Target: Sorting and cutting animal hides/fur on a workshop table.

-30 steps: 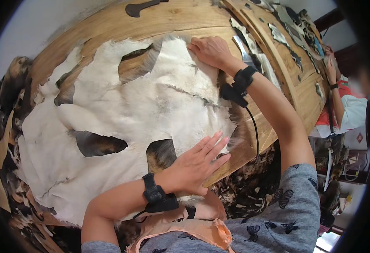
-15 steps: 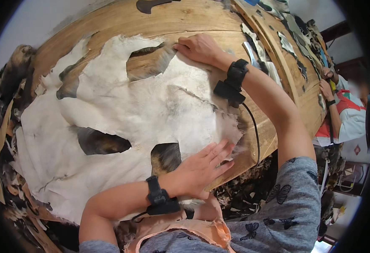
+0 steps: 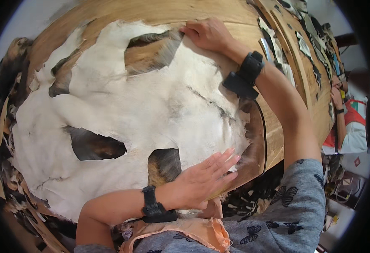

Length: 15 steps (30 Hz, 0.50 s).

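A large whitish animal hide (image 3: 151, 105) lies flesh side up across the wooden table, with several angular cutouts where fur shows. My right hand (image 3: 208, 36) pinches the hide's far edge beside the top cutout (image 3: 151, 55), fingers closed on it. Near the hide's near right edge, my left hand (image 3: 197, 179) rests flat on it, palm down and fingers stretched out. Just left of that hand is a dark furry cutout (image 3: 164, 164). Another cutout (image 3: 98, 143) lies farther left.
Beyond the hide is the bare wood of the table (image 3: 273, 122). A wooden strip (image 3: 292, 55) runs along the right, with hide scraps (image 3: 309, 55) past it. Another person's hand (image 3: 337, 97) works at the far right. Dark scraps (image 3: 248, 198) lie below the table edge.
The top cutout looks wider, its right edge drawn outward with my right hand. The view has shifted, and the dark blade at the far edge is out of sight. My left hand stays flat.
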Each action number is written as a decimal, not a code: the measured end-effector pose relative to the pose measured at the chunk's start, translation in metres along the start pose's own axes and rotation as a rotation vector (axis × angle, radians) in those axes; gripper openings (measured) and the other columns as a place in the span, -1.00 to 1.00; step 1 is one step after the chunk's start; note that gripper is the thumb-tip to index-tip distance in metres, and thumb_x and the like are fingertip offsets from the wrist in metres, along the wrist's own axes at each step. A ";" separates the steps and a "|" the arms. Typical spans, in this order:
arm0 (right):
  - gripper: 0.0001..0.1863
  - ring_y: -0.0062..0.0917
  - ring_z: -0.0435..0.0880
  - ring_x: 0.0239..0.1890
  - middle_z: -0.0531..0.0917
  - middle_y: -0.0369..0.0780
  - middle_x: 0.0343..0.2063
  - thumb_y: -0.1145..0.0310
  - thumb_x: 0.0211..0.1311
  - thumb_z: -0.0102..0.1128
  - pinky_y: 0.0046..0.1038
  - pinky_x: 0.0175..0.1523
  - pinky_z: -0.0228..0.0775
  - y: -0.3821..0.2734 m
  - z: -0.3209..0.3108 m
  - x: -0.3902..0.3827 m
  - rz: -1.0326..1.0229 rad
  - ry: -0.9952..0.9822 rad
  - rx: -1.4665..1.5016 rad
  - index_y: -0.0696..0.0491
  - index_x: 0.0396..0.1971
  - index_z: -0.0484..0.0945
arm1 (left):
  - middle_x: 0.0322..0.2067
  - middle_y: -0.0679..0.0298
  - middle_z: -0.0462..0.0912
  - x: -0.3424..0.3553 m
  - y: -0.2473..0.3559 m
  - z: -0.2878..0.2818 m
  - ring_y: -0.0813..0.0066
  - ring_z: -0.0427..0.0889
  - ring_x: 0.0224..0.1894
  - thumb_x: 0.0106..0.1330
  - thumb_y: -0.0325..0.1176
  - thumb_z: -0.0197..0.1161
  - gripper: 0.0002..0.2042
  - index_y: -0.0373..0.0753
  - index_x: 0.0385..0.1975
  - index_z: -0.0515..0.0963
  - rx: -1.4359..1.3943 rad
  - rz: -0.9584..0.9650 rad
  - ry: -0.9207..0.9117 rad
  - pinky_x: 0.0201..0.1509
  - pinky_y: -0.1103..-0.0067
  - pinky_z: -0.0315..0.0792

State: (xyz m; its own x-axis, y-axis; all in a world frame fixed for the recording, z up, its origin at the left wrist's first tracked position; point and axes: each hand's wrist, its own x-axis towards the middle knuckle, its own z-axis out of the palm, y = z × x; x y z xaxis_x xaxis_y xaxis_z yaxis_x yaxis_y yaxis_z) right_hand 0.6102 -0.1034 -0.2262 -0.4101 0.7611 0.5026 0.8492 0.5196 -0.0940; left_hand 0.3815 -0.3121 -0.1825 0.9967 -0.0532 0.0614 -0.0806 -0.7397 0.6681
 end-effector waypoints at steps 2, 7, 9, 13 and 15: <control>-0.74 -0.21 0.49 -0.66 0.49 -0.13 -0.75 0.20 0.15 0.11 -0.29 -0.57 0.28 0.001 -0.006 0.002 -0.005 -0.013 0.000 0.04 -0.61 0.53 | 0.28 -0.06 -0.04 -0.001 0.000 -0.002 0.04 -0.17 0.37 -0.31 -0.02 0.37 -0.10 -0.30 0.14 0.24 -0.004 -0.001 -0.032 0.38 0.34 -0.18; -0.73 -0.20 0.54 -0.62 0.54 -0.11 -0.71 0.15 0.16 0.03 -0.25 -0.51 0.35 -0.007 -0.004 0.005 0.024 -0.064 0.034 -0.03 -0.54 0.61 | 0.29 -0.08 -0.08 -0.007 0.005 -0.001 0.04 -0.19 0.37 -0.33 -0.04 0.38 -0.11 -0.30 0.13 0.26 -0.060 -0.013 -0.024 0.39 0.34 -0.20; -0.74 -0.18 0.49 -0.66 0.50 -0.12 -0.74 0.19 0.19 0.05 -0.28 -0.57 0.28 -0.009 -0.002 0.005 -0.014 -0.002 0.022 0.02 -0.57 0.52 | 0.29 -0.09 -0.08 -0.008 0.002 0.002 0.04 -0.19 0.37 -0.31 -0.04 0.37 -0.12 -0.31 0.12 0.27 -0.042 -0.008 0.003 0.39 0.33 -0.21; -0.75 -0.18 0.56 -0.53 0.58 -0.11 -0.62 0.17 0.21 -0.02 -0.25 -0.44 0.36 -0.009 -0.023 0.001 0.204 -0.333 -0.238 0.04 -0.36 0.51 | 0.29 -0.10 -0.09 -0.008 0.001 0.013 0.02 -0.21 0.37 -0.26 -0.03 0.32 -0.16 -0.32 0.12 0.27 -0.015 0.038 0.090 0.39 0.31 -0.25; -0.59 -0.20 0.59 -0.29 0.61 -0.07 -0.42 0.02 0.20 -0.04 -0.25 -0.24 0.39 0.003 -0.037 -0.010 0.291 -0.174 -0.046 0.07 -0.19 0.49 | 0.29 -0.10 -0.09 -0.005 0.002 0.016 0.02 -0.22 0.37 -0.22 -0.04 0.29 -0.18 -0.31 0.13 0.27 0.012 0.020 0.105 0.39 0.30 -0.25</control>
State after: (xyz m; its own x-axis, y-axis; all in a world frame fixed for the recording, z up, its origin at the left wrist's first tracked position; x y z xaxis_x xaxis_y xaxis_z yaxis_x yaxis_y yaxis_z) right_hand 0.6295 -0.1237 -0.1993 -0.1952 0.9320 0.3056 0.9515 0.2554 -0.1713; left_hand 0.3761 -0.3241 -0.1933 0.9882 0.0022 0.1530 -0.1000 -0.7471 0.6571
